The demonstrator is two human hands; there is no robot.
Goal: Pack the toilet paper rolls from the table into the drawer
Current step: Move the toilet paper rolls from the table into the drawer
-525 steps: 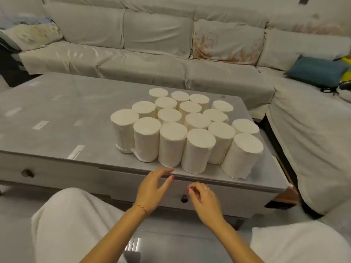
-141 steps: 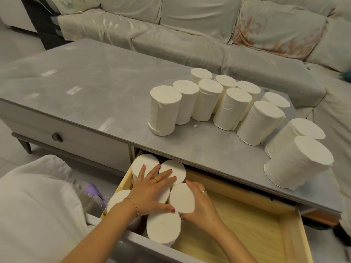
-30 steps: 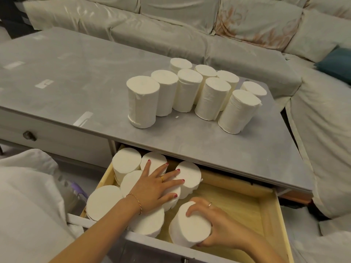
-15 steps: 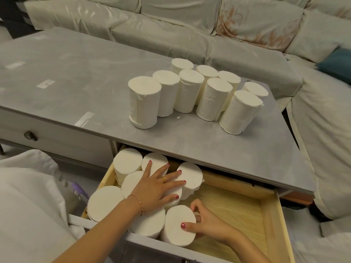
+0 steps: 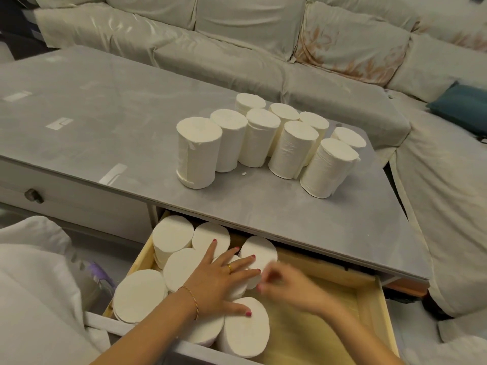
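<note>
We see the wooden drawer (image 5: 374, 309) pulled out from under the grey table (image 5: 105, 122). Toilet paper rolls stand upright, packed together in the drawer's left part (image 5: 172, 234), and nine more rolls (image 5: 199, 151) stand clustered on the table above the drawer. The left hand (image 5: 213, 283) lies flat on the rolls in the drawer, fingers spread open, gripping nothing. The right hand (image 5: 287, 288) is blurred just beside the rightmost roll in the drawer; we cannot tell whether its fingers are open or closed. A sofa (image 5: 237, 48) lies beyond the table.
</note>
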